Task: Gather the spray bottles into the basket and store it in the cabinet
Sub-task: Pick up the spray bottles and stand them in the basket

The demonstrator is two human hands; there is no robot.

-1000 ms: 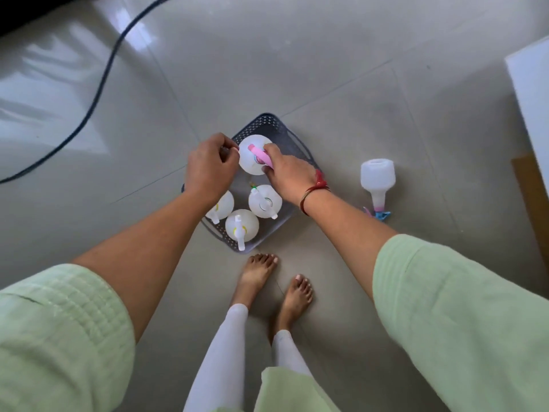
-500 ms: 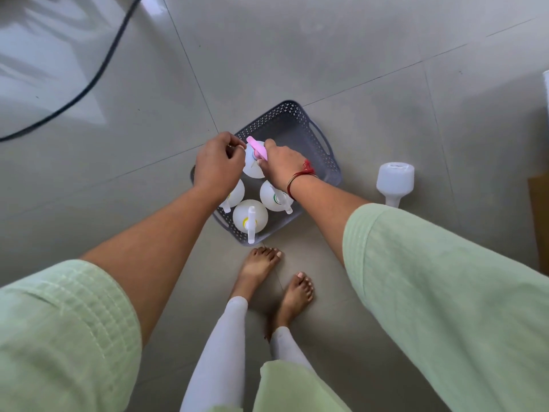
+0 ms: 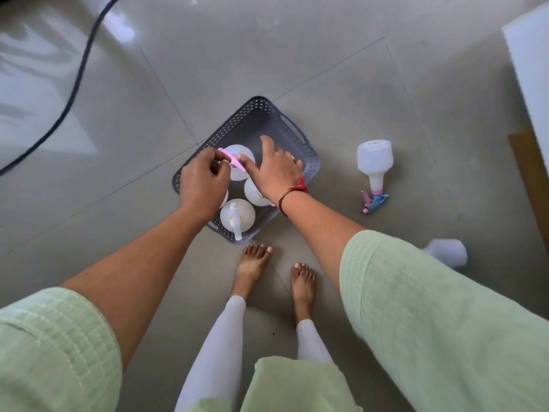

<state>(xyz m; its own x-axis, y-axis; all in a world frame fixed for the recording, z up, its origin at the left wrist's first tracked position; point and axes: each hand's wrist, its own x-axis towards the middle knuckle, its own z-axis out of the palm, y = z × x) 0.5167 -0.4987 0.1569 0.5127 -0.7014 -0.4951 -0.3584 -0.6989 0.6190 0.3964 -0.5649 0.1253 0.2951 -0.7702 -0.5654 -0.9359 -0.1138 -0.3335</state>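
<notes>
Person is standing barefoot on a glossy grey tiled floor [image 3: 356, 55], looking straight down. Thin grout lines are crossing the tiles; window light is reflecting bright at upper left. A black cable [image 3: 74, 90] is curving across the floor at upper left, well apart from everything else. A white panel [image 3: 531, 69] is showing at the right edge with a brown strip [image 3: 528, 171] below it; cannot tell what either one is.

Grey perforated basket [image 3: 267, 120] is sitting on the floor just ahead of the feet, turned diagonal to the tile lines. White bottles are standing upright inside it; near one with white trigger [image 3: 237, 217] is at the near corner, pink-trigger bottle [image 3: 240, 162] is at mid-basket, others are partly hidden under the hands.

Left hand [image 3: 203, 185] is curled narrow, fingertips pinching the pink trigger. Right hand [image 3: 274, 171] is hovering over the basket with fingers spread wide, holding nothing, thumb just beside the pink trigger; cannot tell if touching.

Two bottles are lying outside the basket on the floor to the right: blue-trigger bottle [image 3: 375, 162] on its side near the basket, another bottle [image 3: 445, 252] further toward the person, partly hidden behind the right sleeve [image 3: 430, 316].
</notes>
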